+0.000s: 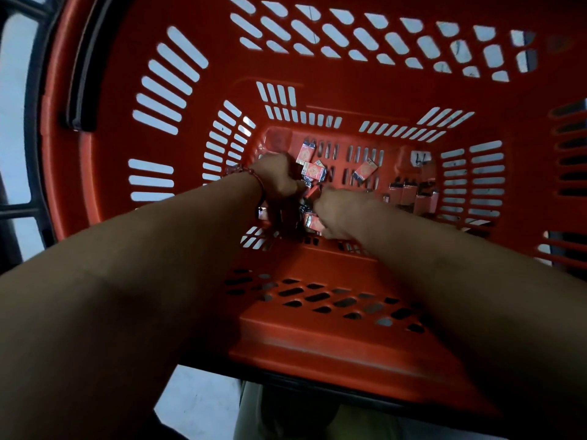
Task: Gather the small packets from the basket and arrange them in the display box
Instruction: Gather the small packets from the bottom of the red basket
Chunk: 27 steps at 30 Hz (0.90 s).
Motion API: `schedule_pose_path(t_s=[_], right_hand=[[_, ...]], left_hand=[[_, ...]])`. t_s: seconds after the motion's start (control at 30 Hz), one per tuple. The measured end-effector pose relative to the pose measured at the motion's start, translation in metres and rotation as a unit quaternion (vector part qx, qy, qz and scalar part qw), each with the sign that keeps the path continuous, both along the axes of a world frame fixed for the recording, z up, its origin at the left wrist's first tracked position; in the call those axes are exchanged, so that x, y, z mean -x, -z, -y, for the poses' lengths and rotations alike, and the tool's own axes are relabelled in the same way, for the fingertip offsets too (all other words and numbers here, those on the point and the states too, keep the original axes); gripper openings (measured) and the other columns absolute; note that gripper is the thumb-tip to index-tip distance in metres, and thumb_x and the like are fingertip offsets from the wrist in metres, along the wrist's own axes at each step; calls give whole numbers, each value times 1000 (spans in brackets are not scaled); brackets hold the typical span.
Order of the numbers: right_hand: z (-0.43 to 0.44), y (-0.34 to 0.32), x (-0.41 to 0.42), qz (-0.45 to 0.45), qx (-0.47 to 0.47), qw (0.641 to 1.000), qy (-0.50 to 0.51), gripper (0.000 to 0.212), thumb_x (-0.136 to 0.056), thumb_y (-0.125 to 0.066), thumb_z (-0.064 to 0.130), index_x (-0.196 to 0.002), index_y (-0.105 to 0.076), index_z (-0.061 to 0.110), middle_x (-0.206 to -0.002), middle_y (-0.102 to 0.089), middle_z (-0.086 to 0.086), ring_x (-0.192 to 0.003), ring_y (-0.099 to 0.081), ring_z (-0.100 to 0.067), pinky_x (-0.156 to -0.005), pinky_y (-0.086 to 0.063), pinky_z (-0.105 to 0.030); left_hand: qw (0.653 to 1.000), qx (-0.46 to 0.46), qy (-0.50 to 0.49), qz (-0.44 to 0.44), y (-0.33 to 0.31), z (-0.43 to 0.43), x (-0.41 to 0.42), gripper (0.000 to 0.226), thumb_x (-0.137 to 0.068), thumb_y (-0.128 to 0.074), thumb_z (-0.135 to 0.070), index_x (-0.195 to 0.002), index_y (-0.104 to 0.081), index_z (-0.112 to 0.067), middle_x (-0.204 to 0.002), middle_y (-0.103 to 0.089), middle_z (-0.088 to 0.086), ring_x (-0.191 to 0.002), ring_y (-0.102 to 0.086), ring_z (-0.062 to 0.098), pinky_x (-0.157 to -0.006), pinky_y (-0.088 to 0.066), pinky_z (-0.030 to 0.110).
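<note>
Forearms point(152, 268) cover the basket's point(317, 341) near wall; hands, left point(277, 176) and right point(337, 213), each clutch packets point(313, 222) among loose ones point(365, 169).

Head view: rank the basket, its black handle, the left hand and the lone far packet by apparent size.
1. basket
2. black handle
3. left hand
4. lone packet
The handle is nearer the camera, so that rank is unsure.

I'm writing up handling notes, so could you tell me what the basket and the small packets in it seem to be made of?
The basket looks like moulded red plastic, semi-matt, given its slotted walls and rounded edges. The small packets are probably printed foil or film; their ends glint silver, though blur leaves it open.
</note>
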State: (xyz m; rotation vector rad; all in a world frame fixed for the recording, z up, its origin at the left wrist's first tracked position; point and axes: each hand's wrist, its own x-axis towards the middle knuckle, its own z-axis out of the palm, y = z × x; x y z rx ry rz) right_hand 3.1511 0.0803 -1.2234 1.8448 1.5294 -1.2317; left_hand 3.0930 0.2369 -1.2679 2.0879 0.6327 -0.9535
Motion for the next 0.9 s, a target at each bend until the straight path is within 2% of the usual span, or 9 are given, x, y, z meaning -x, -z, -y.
schedule_pose_path(t_s=[0.07, 0.17, 0.27, 0.37, 0.5, 0.63, 0.77, 0.9], right_hand=[[-1, 1, 2, -1, -9, 1000, -13, 45, -97, -64, 35, -131, -57, 8, -126, -55, -13, -88, -52, -23, -87, -58, -41], [4, 4, -3, -18, -41, 998, 34, 47, -87, -75, 32, -126, -61, 11, -120, -56, -6, -89, -56, -20, -71, -51, -34], [12, 4, -13, -63, -54, 990, 113, 53, -84, -77, 23, -132, -57, 11, -117, -51, 0, -96, -55, -18, -74, -47, -30], [20, 4, -24, -104, -72, 978, 167, 66, -83, -80, 23, -143, -52, 15, -113, -45, 4, -104, -49, -16, -80, -44, -29], [28, 6, -24, -105, -94, 977, 158, 60, -83, -80, 27, -136, -56, 13, -112, -44, 3, -103, -49, -16, -77, -41, -29], [26, 7, -18, -98, -128, 979, 126, 55, -82, -80, 35, -126, -60, 9, -107, -41, 5, -97, -51, -16, -73, -37, -28], [20, 4, -11, -83, -133, 981, 118, 38, -80, -78, 29, -109, -61, 12, -101, -53, -1, -92, -59, -21, -69, -46, -32], [14, -1, -1, -76, -108, 984, 122, 57, -81, -77, 24, -131, -52, 11, -99, -53, -4, -82, -52, -20, -65, -47, -33]], left_hand=[[1000, -5, 3, 6, 0, 1, 1, 14, -94, -69, -33, -96, -64, -20, -92, -69, 2, -88, -67, 21, -67, -49, 26], [1000, -15, 13, 14, -2, 1, 1, 13, -94, -69, -34, -95, -63, -22, -92, -68, -1, -87, -65, 19, -64, -46, 23], [1000, -12, 16, 9, -3, 0, 0, 13, -94, -69, -34, -91, -64, -23, -89, -68, -1, -85, -67, 18, -61, -45, 22], [1000, -10, 6, 4, -3, 1, 0, 12, -94, -70, -33, -93, -64, -23, -91, -68, -1, -85, -66, 17, -61, -45, 21], [1000, -23, 18, 3, -3, 1, 0, 21, -92, -71, -36, -100, -68, -17, -95, -71, 3, -88, -69, 21, -63, -49, 23], [999, -36, 24, 5, -6, 3, 0, 28, -92, -71, -38, -107, -71, -14, -99, -72, 5, -92, -69, 23, -73, -54, 30], [999, -39, 25, 7, -9, 3, -1, 28, -93, -70, -37, -109, -71, -14, -102, -72, 6, -94, -68, 24, -79, -56, 32], [999, -32, 25, 6, -10, 4, -1, 29, -93, -70, -37, -109, -71, -12, -101, -73, 7, -94, -69, 24, -79, -57, 33]])
